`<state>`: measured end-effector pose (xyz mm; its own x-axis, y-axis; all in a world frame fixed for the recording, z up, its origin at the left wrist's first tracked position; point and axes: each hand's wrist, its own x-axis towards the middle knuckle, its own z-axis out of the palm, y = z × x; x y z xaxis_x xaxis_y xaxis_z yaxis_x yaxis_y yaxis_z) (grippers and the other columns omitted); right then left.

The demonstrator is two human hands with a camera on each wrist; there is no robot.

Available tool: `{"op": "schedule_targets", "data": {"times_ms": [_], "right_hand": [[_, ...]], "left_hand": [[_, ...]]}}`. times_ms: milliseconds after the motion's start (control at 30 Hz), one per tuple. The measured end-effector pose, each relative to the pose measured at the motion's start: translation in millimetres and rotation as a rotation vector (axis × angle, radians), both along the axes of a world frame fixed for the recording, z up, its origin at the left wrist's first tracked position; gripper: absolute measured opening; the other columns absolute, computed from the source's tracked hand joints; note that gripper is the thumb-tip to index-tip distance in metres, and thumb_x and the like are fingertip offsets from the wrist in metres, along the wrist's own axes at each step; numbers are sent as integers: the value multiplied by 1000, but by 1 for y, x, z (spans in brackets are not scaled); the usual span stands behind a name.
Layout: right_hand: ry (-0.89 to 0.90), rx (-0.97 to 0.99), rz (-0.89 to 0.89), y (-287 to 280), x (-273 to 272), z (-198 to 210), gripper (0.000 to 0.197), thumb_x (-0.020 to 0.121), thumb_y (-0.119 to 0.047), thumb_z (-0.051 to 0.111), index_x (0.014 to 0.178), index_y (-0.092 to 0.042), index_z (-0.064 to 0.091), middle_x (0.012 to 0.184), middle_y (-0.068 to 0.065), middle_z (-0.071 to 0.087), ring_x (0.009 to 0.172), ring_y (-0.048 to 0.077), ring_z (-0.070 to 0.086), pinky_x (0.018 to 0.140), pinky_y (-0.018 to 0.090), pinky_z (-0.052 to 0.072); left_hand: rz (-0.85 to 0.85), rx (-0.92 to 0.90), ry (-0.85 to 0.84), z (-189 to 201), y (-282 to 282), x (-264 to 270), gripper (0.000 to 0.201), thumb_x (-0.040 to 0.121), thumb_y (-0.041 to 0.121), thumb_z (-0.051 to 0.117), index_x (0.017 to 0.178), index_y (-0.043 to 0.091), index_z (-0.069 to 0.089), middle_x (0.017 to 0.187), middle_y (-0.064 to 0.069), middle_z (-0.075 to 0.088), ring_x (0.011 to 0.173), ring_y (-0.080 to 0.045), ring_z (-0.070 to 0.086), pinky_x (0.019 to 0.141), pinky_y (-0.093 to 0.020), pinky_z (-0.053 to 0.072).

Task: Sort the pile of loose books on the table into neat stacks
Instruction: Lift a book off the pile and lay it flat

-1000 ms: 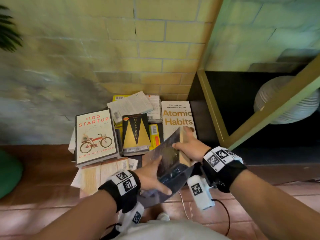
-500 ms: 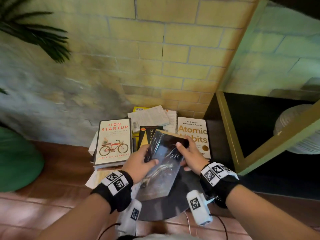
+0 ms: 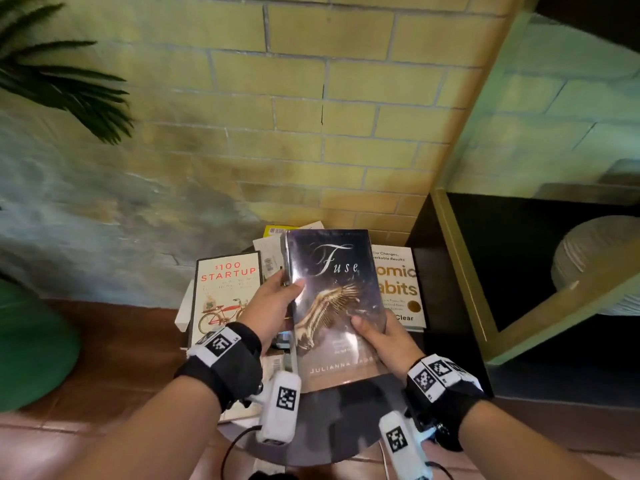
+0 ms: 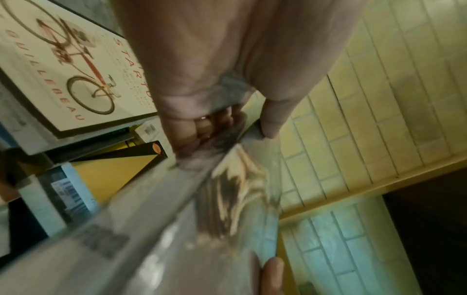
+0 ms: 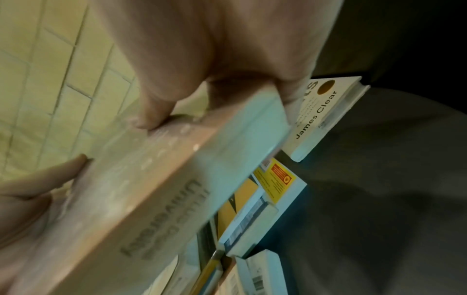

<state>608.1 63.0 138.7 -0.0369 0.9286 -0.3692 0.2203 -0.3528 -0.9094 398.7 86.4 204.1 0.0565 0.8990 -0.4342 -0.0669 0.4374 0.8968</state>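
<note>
A glossy dark hardcover book titled "Fuse" (image 3: pixel 337 306), with a golden wing on its cover, is held face up above the pile. Under it lie a white "$100 Startup" book with a red bicycle (image 3: pixel 225 292), a cream "Atomic Habits" book (image 3: pixel 398 289), a black-and-yellow triangle-cover book (image 4: pixel 118 167) and other loose books.

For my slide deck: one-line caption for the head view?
Both hands, left and right, hold Fuse above loose books.

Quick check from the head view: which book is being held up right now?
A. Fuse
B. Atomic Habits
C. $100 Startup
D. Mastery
A. The Fuse book is lifted cover-up, the left hand on its spine edge and the right hand at its lower corner.
</note>
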Motion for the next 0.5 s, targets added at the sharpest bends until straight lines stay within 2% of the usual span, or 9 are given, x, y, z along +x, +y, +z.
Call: {"op": "schedule_targets", "data": {"times_ms": [33,67,133,200,267,333,400,467,500], "right_hand": [[-14,17,-34,1,1,-3,76,62,-69,70,119,-21,57,112,-4,70,106,11,65,101,43,48],[-30,27,-65,2,4,-7,71,65,-67,69,117,-21,60,111,-4,70,106,12,65,101,43,47],[-42,9,-148,2,8,-12,68,64,-71,66,113,-24,62,109,-5,71,105,12,65,101,43,47],[-100,3,-225,3,13,-17,74,63,-76,63,114,-22,63,107,-4,72,104,14,66,99,41,48],[-216,-19,-287,6,18,-23,70,72,-69,61,116,-15,62,108,-1,69,105,19,64,96,35,47],[-319,-86,-315,7,22,-25,61,81,-61,56,114,-9,63,104,4,68,99,24,63,87,30,46],[-413,-151,-287,8,26,-26,61,85,-61,48,111,-8,63,99,9,67,88,24,62,78,29,44],[-491,-202,-301,14,31,-27,61,89,-59,44,120,-7,56,91,7,62,80,22,57,72,28,40],[-500,-209,-320,18,36,-29,61,90,-59,44,126,-10,49,88,4,59,77,21,56,70,28,41]], "left_hand": [[-28,-15,6,-3,5,0,42,95,31,57,135,23,47,131,-4,62,118,-27,59,101,-50,46],[-70,-30,12,-5,9,1,42,95,30,56,136,23,45,131,-4,62,118,-26,59,101,-49,47],[-226,-73,48,-14,11,1,33,95,24,57,126,29,47,121,-2,66,106,-23,66,85,-41,56],[-406,-165,78,-22,9,5,30,91,18,63,112,34,47,111,1,67,95,-18,67,69,-32,59],[-485,-222,99,-32,8,11,29,92,15,62,114,28,48,109,0,64,93,-16,63,64,-29,58],[-516,-269,121,-46,15,17,29,95,16,57,123,19,50,107,-6,62,90,-20,61,68,-32,57],[-566,-301,120,-55,25,24,28,96,18,56,124,15,53,102,-8,62,87,-23,61,79,-40,57],[-592,-324,98,-67,38,31,24,96,21,56,119,13,53,97,-8,60,83,-22,62,88,-44,55],[-597,-333,96,-74,44,37,22,97,21,55,117,12,52,92,-7,59,78,-19,62,87,-43,56]]}}
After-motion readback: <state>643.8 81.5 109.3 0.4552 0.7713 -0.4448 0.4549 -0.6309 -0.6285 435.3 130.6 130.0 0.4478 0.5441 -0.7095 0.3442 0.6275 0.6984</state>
